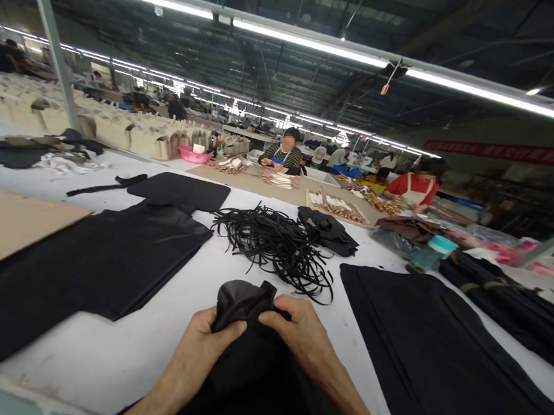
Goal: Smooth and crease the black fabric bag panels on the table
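Observation:
Both of my hands grip a piece of black leather-like material at the near edge of the white table. My left hand is closed on its left side, thumb on top. My right hand pinches the upper right part between thumb and forefinger. The material's top edge is bunched and folded between them, and its lower part drops toward me out of view. Just beyond my hands lies a tangled heap of thin black strips.
Large flat black panels lie to the left beside a tan board. More black panels are stacked at right, near a jar with a turquoise lid. Small black pieces sit behind the strips. Two people work across the table.

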The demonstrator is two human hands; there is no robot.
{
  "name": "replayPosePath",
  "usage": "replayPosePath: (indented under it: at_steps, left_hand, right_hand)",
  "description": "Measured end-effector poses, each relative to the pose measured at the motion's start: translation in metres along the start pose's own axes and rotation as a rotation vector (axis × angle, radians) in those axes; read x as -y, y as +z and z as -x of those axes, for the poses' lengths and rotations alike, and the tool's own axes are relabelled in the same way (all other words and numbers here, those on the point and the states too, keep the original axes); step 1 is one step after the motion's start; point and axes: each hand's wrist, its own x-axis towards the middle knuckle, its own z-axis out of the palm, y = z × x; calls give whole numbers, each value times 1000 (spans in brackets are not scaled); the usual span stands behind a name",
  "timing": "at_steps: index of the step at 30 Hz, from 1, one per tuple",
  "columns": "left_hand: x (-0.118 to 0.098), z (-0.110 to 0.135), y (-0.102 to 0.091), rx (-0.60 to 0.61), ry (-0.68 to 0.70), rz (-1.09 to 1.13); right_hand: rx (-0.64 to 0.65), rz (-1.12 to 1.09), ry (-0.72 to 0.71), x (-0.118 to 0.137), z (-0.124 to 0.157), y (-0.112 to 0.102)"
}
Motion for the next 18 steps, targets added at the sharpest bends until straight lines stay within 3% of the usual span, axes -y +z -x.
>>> replayPosePath:
  at_steps: [6, 12, 18]
  left_hand:
    - [-1, 5, 7, 3, -20, -34]
    - [-8, 34, 19, 143, 80, -201]
    - [-22, 34, 3, 205, -270, 263]
  right_hand:
    - [-54, 82, -89, 4, -2, 11]
    - [-282, 284, -88, -19, -23, 0]
    - [-313, 495, -182, -46, -32, -20]
